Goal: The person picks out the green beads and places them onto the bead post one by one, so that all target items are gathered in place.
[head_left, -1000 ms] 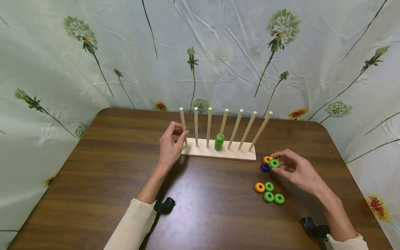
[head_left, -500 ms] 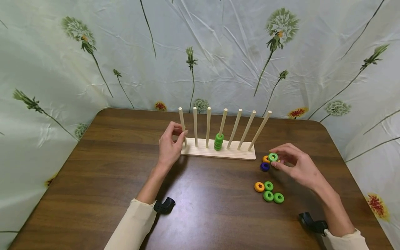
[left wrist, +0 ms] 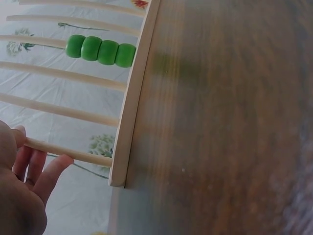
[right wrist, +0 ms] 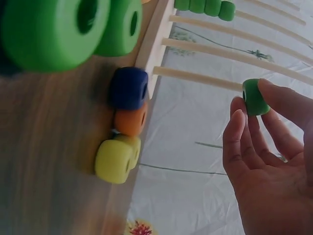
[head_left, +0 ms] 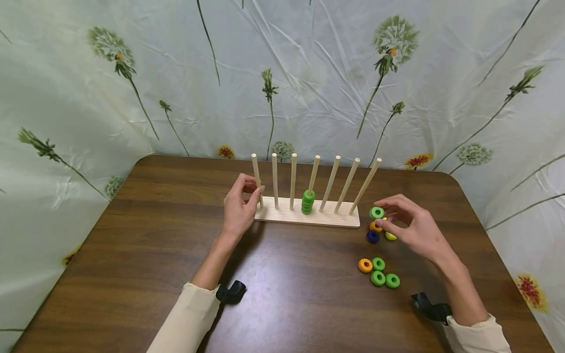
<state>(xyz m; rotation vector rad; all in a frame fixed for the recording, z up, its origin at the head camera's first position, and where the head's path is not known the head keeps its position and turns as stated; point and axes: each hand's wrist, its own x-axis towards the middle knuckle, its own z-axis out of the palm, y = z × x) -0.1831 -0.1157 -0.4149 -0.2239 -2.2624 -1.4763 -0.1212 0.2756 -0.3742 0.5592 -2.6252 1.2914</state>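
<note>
A wooden peg stand point(head_left: 309, 219) carries a row of upright pegs, and a stack of several green rings point(head_left: 308, 202) sits low on the middle peg. My left hand point(head_left: 239, 210) grips the leftmost peg point(left wrist: 85, 156) between thumb and fingers. Off the stand's right end, my right hand point(head_left: 414, 226) pinches a green ring point(right wrist: 255, 98) in the air, its hole visible. Below that hand lie a blue ring point(head_left: 372, 237), an orange ring point(head_left: 374, 228) and yellow rings point(right wrist: 113, 161), partly hidden by the fingers in the head view.
Nearer the front of the brown table point(head_left: 282, 304) lie an orange ring point(head_left: 361, 267) and three green rings, one of them a front green ring point(head_left: 388, 285). A flower-printed curtain point(head_left: 198, 98) hangs behind the table. Each wrist wears a black band.
My right hand has lifted the green ring off the group beside the stand and carried it left and away from me, uncovering a yellow ring. The left hand stays on its peg.
</note>
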